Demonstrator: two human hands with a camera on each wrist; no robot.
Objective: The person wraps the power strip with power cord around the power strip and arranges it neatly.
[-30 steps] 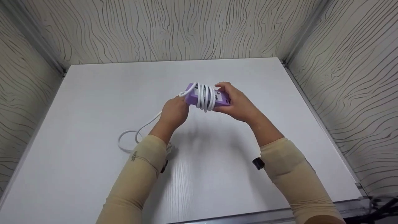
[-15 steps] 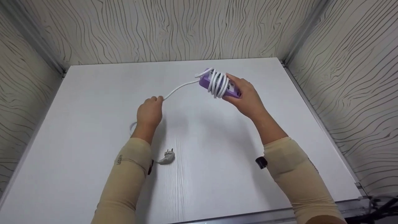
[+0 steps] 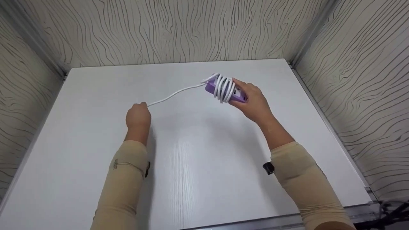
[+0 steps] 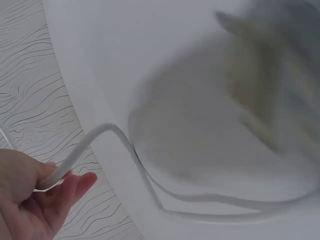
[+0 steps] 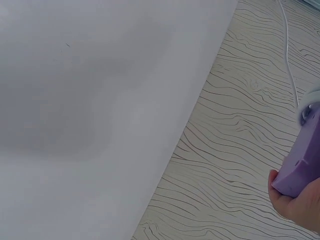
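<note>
My right hand [image 3: 255, 103] grips one end of a purple power strip [image 3: 210, 87], held up over the table. Several turns of its white cord [image 3: 179, 91] are wound around the strip's middle. From the strip's far end the cord runs left in a slight sag to my left hand [image 3: 138, 118]. In the left wrist view, the thumb and fingers pinch that cord, and more of it loops away beyond. A blurred pale plug [image 4: 257, 75] shows at upper right there; the head view does not show it. The right wrist view catches the strip's purple underside [image 5: 300, 152].
A white tabletop [image 3: 204, 179] lies under both hands. Wood-grain patterned panels [image 3: 179, 32] wall it at the back and sides. A metal rail [image 3: 271, 223] follows the front edge, with dark cables [image 3: 396, 214] at the right front corner.
My left hand has slid from beside the strip out to the left along the cord, stretching it out. My right hand has shifted slightly right with the strip. The plug has gone from the head view.
</note>
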